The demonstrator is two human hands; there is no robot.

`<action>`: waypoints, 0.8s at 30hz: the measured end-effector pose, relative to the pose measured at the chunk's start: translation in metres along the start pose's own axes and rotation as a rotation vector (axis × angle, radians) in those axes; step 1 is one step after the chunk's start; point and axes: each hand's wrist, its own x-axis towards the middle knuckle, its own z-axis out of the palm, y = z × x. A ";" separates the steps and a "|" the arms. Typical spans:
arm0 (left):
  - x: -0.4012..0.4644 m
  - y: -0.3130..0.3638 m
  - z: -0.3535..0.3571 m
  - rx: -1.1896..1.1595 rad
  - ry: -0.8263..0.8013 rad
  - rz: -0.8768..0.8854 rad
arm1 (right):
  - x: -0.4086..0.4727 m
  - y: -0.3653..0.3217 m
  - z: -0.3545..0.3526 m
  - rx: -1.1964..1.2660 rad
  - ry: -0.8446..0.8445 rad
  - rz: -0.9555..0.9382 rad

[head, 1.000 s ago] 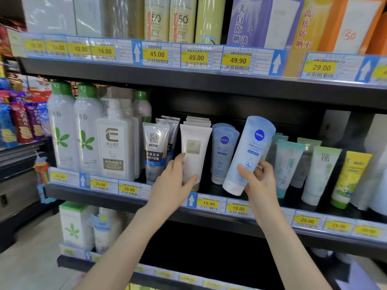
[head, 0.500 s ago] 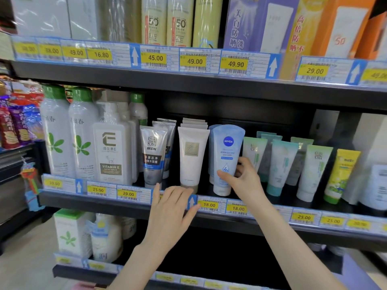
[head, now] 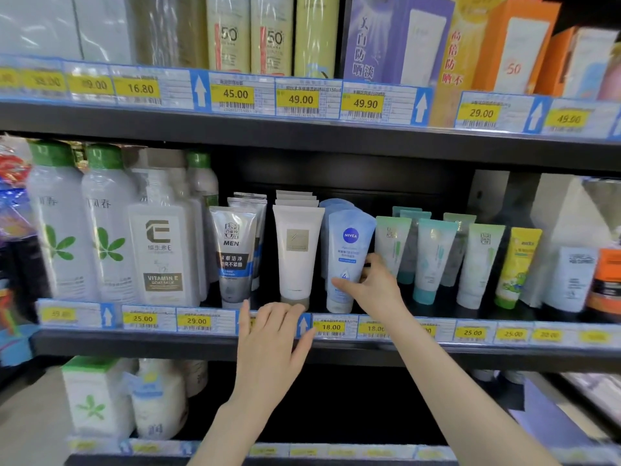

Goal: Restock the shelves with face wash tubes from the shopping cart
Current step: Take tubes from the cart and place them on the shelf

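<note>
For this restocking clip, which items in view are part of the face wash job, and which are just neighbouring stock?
Part of the job:
- blue Nivea tube, pinched by the right hand
- left hand, fingers resting on the shelf edge
- white tube and grey men's tube beside it

Just neighbouring stock:
- green-capped bottles
- Vitamin E bottle
- sunscreen boxes

From my remote seat I counted two hands in view. On the middle shelf stood two tall green-capped bottles, with a third partly hidden behind, and one Vitamin E pump bottle in front. I made out at least three grey men's tubes in a row, four white tubes, two or three blue Nivea tubes, about six pale green tubes, and one yellow tube.
</note>
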 end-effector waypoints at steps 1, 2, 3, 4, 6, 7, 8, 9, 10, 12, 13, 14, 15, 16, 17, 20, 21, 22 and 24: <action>0.000 0.000 0.000 -0.001 -0.001 0.001 | 0.000 0.000 0.000 -0.018 -0.002 0.004; 0.000 0.000 0.000 -0.002 -0.004 0.001 | 0.000 0.000 0.001 -0.034 -0.004 0.009; 0.000 -0.001 0.000 -0.002 -0.009 0.000 | 0.000 0.000 0.001 -0.046 -0.004 0.017; -0.001 -0.001 0.000 -0.004 -0.013 -0.001 | 0.000 0.000 0.001 -0.052 -0.002 0.025; -0.001 -0.002 0.002 -0.009 -0.013 -0.006 | -0.001 -0.001 0.000 -0.049 -0.003 0.038; -0.002 -0.003 0.002 -0.011 -0.021 -0.013 | -0.001 -0.001 0.000 -0.043 -0.009 0.043; -0.002 -0.003 0.002 -0.015 -0.036 -0.020 | -0.001 -0.001 0.000 -0.034 -0.017 0.047; -0.001 -0.003 0.001 -0.017 -0.047 -0.025 | 0.000 -0.001 0.000 -0.027 -0.025 0.053; -0.001 -0.003 0.001 -0.016 -0.057 -0.030 | 0.000 -0.001 0.000 -0.021 -0.034 0.057; 0.000 -0.003 0.000 -0.006 -0.070 -0.036 | 0.001 -0.002 0.000 -0.025 -0.047 0.062; -0.001 -0.002 0.001 0.001 -0.059 -0.031 | 0.000 -0.002 0.000 -0.034 -0.051 0.062; -0.001 -0.002 0.001 0.010 -0.035 -0.017 | 0.000 -0.003 0.000 -0.042 -0.055 0.059; -0.001 -0.002 0.002 0.021 -0.007 0.000 | -0.001 -0.003 -0.001 -0.050 -0.062 0.057; -0.001 -0.002 0.002 0.029 0.005 0.012 | -0.002 -0.003 -0.002 -0.052 -0.067 0.054; -0.001 -0.002 0.002 0.040 0.009 0.024 | -0.002 -0.003 -0.002 -0.049 -0.067 0.050; 0.002 -0.002 -0.001 0.070 -0.045 0.026 | -0.006 -0.002 -0.007 0.002 -0.035 0.031; 0.003 -0.002 -0.001 0.081 -0.069 0.026 | -0.008 -0.002 -0.010 0.001 -0.016 0.024; 0.004 -0.002 -0.003 0.089 -0.094 0.021 | -0.010 0.000 -0.015 -0.020 0.004 0.015; 0.008 0.003 -0.007 0.108 -0.106 0.006 | -0.015 0.007 -0.026 -0.080 0.032 -0.003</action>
